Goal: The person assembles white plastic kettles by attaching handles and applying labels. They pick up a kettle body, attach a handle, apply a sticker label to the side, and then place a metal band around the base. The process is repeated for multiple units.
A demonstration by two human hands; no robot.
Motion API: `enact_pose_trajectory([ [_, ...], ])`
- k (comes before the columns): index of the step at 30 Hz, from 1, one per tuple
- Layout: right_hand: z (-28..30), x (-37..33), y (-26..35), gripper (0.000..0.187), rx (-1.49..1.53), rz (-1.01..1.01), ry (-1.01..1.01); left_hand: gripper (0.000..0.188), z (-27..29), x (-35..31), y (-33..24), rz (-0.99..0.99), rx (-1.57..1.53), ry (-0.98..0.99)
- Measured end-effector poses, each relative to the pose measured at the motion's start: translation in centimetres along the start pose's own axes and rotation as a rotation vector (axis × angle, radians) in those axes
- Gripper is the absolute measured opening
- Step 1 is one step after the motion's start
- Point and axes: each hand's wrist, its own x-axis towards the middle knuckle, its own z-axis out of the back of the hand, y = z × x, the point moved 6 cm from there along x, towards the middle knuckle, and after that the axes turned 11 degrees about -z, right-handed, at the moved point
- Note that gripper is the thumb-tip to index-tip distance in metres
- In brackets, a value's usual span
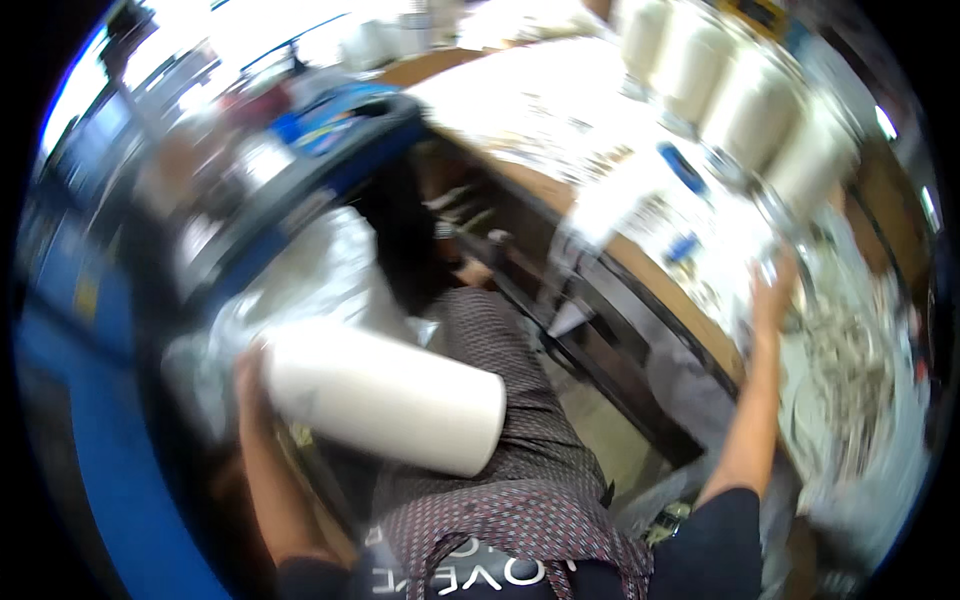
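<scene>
A large white cylinder [390, 400], smooth and closed at its near end, lies tilted across my lap. My left hand [252, 378] grips its far left end, the fingers partly hidden behind it. My right hand [775, 285] reaches out over the right side of the work table [635, 262], beside the lower end of a cream-coloured cylinder [815, 155] in a row of several. Motion smears its fingers, and something small and shiny shows by them. I cannot tell whether it holds or only touches anything.
A blue roll-shaped thing [682, 167] and a smaller blue piece [683, 248] lie on the table among small scattered parts. Tangled pale strips [845, 370] heap at the right. Clear plastic bagging [310, 270] bulges beside a blue machine [345, 150] at the left. Dark bars run under the table edge.
</scene>
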Motion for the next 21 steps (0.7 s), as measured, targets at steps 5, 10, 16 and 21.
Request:
enact_pose_trajectory([
  [5, -0.3, 1.1, -5.4, 0.043, -0.232, -0.178, 0.213, 0.037, -3.2, -1.1, -3.6, -0.091, -0.171, 0.010],
  [10, -1.4, -5.5, 11.0, 0.039, 1.089, -0.335, 0.552, 0.037, -1.0, -3.5, -5.9, -0.258, -0.255, -0.055],
  [16, -15.8, -25.3, 19.6, 0.036, 1.336, -1.101, 1.364, 0.045, 3.8, -2.4, -6.9, -0.504, -0.237, -0.233],
  [21, -17.3, -30.3, 23.9, 0.049, 1.339, -1.039, 1.475, 0.060, 12.7, -5.2, -2.0, -0.504, -0.300, -0.400],
])
